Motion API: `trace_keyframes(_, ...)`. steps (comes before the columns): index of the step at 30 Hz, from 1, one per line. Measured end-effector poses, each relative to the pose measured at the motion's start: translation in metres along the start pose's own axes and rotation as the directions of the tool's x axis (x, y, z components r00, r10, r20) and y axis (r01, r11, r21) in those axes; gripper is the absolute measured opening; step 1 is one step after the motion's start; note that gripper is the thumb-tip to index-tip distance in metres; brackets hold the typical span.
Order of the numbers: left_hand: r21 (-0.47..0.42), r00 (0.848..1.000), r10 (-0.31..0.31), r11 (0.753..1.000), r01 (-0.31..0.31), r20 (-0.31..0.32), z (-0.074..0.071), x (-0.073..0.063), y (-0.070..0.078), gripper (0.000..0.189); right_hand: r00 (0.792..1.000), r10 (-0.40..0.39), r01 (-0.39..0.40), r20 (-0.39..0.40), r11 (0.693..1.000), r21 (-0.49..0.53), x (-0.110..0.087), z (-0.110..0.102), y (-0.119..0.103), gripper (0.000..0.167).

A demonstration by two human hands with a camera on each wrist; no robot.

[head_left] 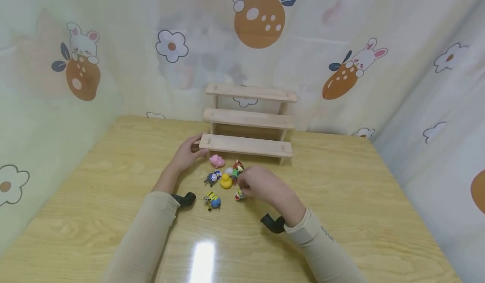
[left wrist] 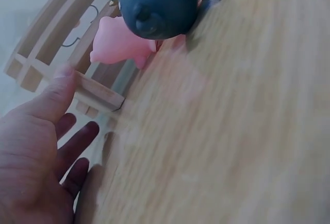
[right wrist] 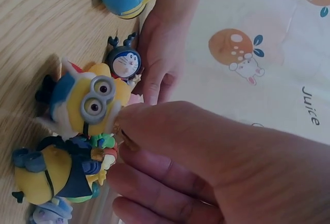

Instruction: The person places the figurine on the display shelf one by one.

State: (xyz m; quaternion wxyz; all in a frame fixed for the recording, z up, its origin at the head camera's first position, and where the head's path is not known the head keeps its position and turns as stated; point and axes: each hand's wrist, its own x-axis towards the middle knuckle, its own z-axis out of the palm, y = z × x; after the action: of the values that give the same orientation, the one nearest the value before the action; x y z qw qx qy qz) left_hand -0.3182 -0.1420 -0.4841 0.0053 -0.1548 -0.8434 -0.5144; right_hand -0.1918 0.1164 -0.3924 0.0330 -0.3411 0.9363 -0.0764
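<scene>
My left hand (head_left: 188, 153) is at the left end of the lowest step of a wooden three-step shelf (head_left: 248, 145), thumb against its edge, other fingers loosely spread. My right hand (head_left: 265, 186) pinches a goggled minion figurine (right wrist: 93, 98) with red and white clothing, thumb tip by its head; my fingers partly hide it in the head view. Beside it in the right wrist view lies another minion (right wrist: 49, 172) in dark clothes. Around them are a yellow duck (head_left: 226, 182), a fox figurine (head_left: 238, 165), a pink pig (head_left: 217, 161) and a dark blue cat-faced figurine (head_left: 211, 178).
A blue-and-yellow minion figurine (head_left: 214, 200) lies nearer the front of the wooden table (head_left: 360, 215). A patterned curtain (head_left: 151, 76) hangs behind and at both sides. Black curved pieces (head_left: 186, 199) stick out at both wrists.
</scene>
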Motion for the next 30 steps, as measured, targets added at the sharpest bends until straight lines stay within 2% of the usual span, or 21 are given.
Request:
trace_keyframes(8, -0.077, 0.999, -0.026, 0.997, 0.028, 0.024, 0.000, 0.004, -0.003, 0.073, 0.999, 0.001, -0.001, -0.033, 1.000, 0.012, -0.003, -0.002, 0.000, 0.006)
trace_keyframes(13, -0.072, 0.999, -0.029, 0.997, 0.031, 0.039, 0.001, 0.005, -0.002, 0.074, 0.999, 0.029, -0.029, -0.036, 0.999, 0.022, -0.001, -0.007, 0.001, 0.004)
trace_keyframes(19, -0.058, 0.998, -0.021, 0.998, 0.024, 0.051, 0.002, 0.006, -0.001, 0.073, 0.997, 0.010, -0.009, -0.082, 1.000, 0.009, 0.000, -0.011, 0.007, 0.003)
trace_keyframes(23, -0.053, 0.998, -0.021, 0.998, 0.025, 0.058, 0.003, 0.007, -0.002, 0.073, 0.997, 0.011, -0.012, -0.078, 1.000, -0.009, 0.000, -0.015, 0.010, 0.004)
trace_keyframes(26, -0.056, 0.998, -0.024, 0.998, 0.027, 0.055, 0.003, 0.006, -0.002, 0.075, 0.997, 0.004, -0.007, -0.079, 0.999, -0.040, 0.003, -0.023, 0.012, 0.006)
trace_keyframes(30, -0.062, 0.999, -0.016, 0.998, 0.019, 0.049, 0.003, 0.007, -0.002, 0.077, 0.996, -0.005, -0.003, -0.093, 0.997, -0.083, 0.010, -0.044, 0.017, 0.005)
